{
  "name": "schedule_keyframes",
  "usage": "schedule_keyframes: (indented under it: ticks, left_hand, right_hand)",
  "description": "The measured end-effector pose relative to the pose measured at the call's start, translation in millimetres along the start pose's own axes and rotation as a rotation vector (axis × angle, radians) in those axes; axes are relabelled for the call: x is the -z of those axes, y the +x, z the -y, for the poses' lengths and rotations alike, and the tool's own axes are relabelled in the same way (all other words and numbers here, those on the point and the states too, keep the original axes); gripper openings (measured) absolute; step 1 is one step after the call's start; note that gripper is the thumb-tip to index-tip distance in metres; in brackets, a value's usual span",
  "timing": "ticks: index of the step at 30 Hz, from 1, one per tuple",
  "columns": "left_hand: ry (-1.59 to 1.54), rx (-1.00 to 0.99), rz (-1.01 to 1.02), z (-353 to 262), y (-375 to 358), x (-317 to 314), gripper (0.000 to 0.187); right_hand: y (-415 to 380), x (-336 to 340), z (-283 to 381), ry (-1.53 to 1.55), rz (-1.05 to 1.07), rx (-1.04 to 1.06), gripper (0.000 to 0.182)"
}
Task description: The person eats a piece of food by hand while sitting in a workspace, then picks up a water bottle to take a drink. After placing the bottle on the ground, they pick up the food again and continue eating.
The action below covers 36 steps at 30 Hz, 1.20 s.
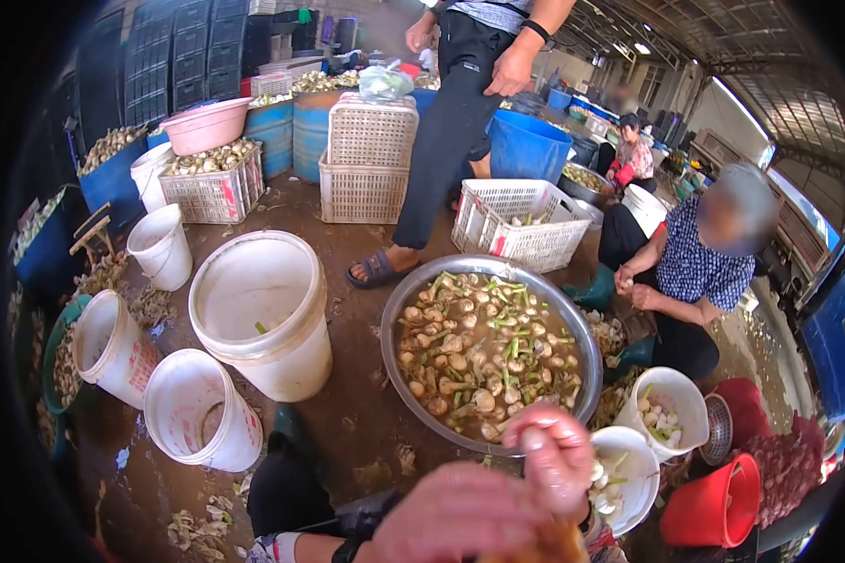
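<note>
My left hand [455, 514] is at the bottom edge, blurred, with a black strap on the wrist. Its fingers are closed around a yellowish-brown object [546, 546] that is only partly in view. My right hand [559, 457] is just above it with its fingers curled, over the near rim of a big metal basin [582, 349]. The blur hides whether it holds anything. The basin holds murky water with several pale bulbs and green stalks. A white bucket [640, 488] with trimmed pale pieces stands right beside my right hand.
Several white buckets [263, 314] stand to the left on the wet brown floor. Perforated crates [368, 155] and blue barrels are behind. A person [460, 113] stands past the basin, and a seated person [690, 272] works at the right. A red bucket [718, 507] is at the lower right.
</note>
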State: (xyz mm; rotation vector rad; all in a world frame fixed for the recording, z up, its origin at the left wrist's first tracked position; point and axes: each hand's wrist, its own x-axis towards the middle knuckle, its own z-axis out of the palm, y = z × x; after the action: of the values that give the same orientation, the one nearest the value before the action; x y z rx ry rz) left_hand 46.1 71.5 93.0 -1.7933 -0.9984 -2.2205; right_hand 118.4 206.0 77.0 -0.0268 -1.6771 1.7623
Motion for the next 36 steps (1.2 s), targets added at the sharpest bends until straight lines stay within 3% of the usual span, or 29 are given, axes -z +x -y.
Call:
schedule_keyframes:
  ticks: [2,5,7,8,12,14,15,16,19,20,21,22,24,25,29,32,34,36]
  left_hand:
    - [0.041,-0.080,0.022,-13,0,-2,0.024]
    - [0.006,-0.069,0.073,-30,3,3,0.018]
    - [0.009,-0.218,-0.151,-29,1,-7,0.016]
    - [0.008,-0.200,-0.169,-30,0,-11,0.016]
    - [0.061,-0.312,-0.182,-32,3,-2,0.012]
    - [0.102,-0.375,-0.138,-37,4,-3,0.012]
    - [0.100,-0.269,-0.266,-47,2,-12,0.012]
    - [0.096,-0.156,-0.394,-55,1,-18,0.013]
    - [0.065,-0.112,-0.490,-64,5,-20,0.015]
    - [0.068,-0.117,-0.493,-63,5,-12,0.015]
    - [0.083,-0.180,-0.370,-60,3,0,0.014]
    - [0.096,-0.241,-0.244,-57,3,9,0.014]
    - [0.119,-0.303,-0.252,-50,2,12,0.014]
    - [0.138,-0.366,-0.258,-48,2,14,0.014]
    - [0.159,-0.297,-0.134,-52,-1,30,0.018]
    - [0.162,-0.400,-0.018,-45,-2,37,0.020]
    - [0.001,-0.275,0.018,-44,-6,38,0.019]
    - [-0.058,-0.273,0.042,-42,-8,37,0.019]
  right_hand:
    - [-10,1,-15,-0.093,0.097,-0.227,0.011]
    - [-33,-5,-40,-0.375,0.171,-0.330,0.012]
    - [-55,-6,-66,-0.227,0.159,-0.541,0.014]
    - [-68,-7,-78,-0.169,0.158,-0.661,0.015]
    - [-108,-20,-107,-0.494,0.402,-0.518,0.017]
    - [-116,-21,-114,-0.599,0.653,-0.500,0.021]
    - [-124,-17,-129,-0.504,0.722,-0.605,0.024]
    - [-128,-19,-136,-0.506,0.731,-0.605,0.024]
    - [-125,-29,-133,-0.673,0.763,-0.469,0.025]
    - [-114,-35,-117,-0.597,0.713,-0.631,0.026]
    - [-108,-40,-106,-0.516,0.659,-0.792,0.026]
    - [-108,-40,-111,-0.516,0.663,-0.791,0.026]
    - [-110,-37,-128,-0.619,0.723,-0.587,0.027]
    - [-109,-37,-130,-0.616,0.727,-0.588,0.027]
    - [-114,-47,-138,-0.629,0.727,-0.565,0.026]
    - [-103,-60,-124,-0.612,0.726,-0.631,0.024]
    - [-100,-65,-129,-0.489,0.571,-0.599,0.024]
    - [-97,-63,-134,-0.434,0.551,-0.680,0.024]
